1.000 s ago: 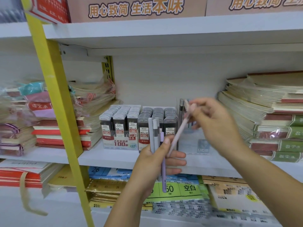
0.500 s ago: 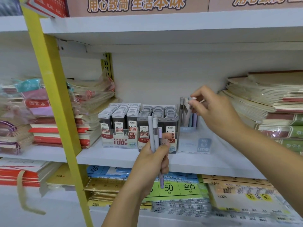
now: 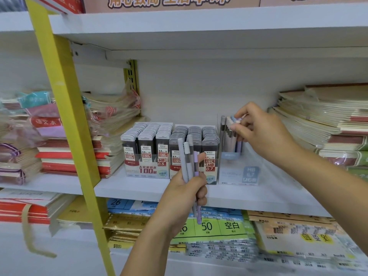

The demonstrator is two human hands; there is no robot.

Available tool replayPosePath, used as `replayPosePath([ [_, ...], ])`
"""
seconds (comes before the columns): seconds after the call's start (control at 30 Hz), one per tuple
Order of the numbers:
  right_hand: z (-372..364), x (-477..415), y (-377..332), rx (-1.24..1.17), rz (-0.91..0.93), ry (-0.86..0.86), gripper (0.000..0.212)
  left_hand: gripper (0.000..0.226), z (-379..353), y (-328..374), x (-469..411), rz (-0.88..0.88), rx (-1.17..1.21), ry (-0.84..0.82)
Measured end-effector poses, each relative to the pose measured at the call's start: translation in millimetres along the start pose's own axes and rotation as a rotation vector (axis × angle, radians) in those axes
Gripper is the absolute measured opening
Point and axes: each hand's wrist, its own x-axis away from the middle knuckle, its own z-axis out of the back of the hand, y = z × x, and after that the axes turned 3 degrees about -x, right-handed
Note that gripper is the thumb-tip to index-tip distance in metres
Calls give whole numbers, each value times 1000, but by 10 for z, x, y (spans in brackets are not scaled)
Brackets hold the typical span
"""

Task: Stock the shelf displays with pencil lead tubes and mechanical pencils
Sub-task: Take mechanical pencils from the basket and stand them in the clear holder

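Note:
My left hand [image 3: 187, 194] grips a small bunch of mechanical pencils [image 3: 188, 162], grey and lilac, held upright in front of the shelf edge. Behind them stand two display boxes of pencil lead tubes [image 3: 148, 148], marked 0.5 and 0.7. To their right sits a clear pencil display box [image 3: 239, 172] with several pencils standing at its back left. My right hand [image 3: 258, 130] reaches over that box, its fingertips pinched on the top of a pencil [image 3: 232, 126] among the standing ones.
Stacks of wrapped notebooks [image 3: 328, 124] fill the shelf on the right, and more notebooks [image 3: 107, 126] lie on the left. A yellow upright post [image 3: 67, 116] crosses the left foreground. Paper pads [image 3: 215, 228] lie on the shelf below. A white shelf board [image 3: 199, 22] hangs overhead.
My right hand carried a pink pencil from my left hand's bunch up into the clear box and now lowers slightly onto the standing pencils. My left hand stayed put with fewer pencils.

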Motion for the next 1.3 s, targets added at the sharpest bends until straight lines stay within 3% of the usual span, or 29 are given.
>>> replayPosePath([
  [0.23, -92, 63, -7, 150, -2, 14, 14, 15, -17, 59, 65, -8, -91, -37],
  [0.33, -71, 160, -149, 182, 30, 127, 10, 12, -11, 78, 90, 2, -88, -58],
  [0.4, -67, 314, -306, 67, 8, 113, 9, 16, -28, 96, 101, -1, -78, -83],
  [0.53, -108, 591, -586, -392, -176, -216, 9, 28, -137, 150, 114, -15, -54, -111],
  [0.6, -106, 651, -630, -612, -257, -282, 9, 31, -209, 165, 114, -24, -47, -129],
  [0.7, -2, 614, -558, -621, -289, -189, 6, 36, -282, 162, 132, -7, -27, -136],
  [0.8, 241, 457, -421, -736, -291, 122, 7, 28, -276, 123, 152, 16, -92, -102],
  [0.9, 462, 277, -247, -567, -128, 296, 15, 25, -234, 97, 136, 49, -101, -21],
  [1.0, 477, 151, -94, -319, -111, 191, 17, 27, -204, 86, 115, 82, -75, 46],
  [1.13, 313, 148, 30, -71, -157, 4, 6, 52, -184, 60, 97, 87, -62, 85],
  [1.2, 265, 187, 57, -98, -183, -28, 6, 47, -165, 45, 88, 86, -62, 98],
  [1.3, 239, 197, 66, -123, -192, -23, 6, 21, -128, 17, 73, 92, -41, 106],
])
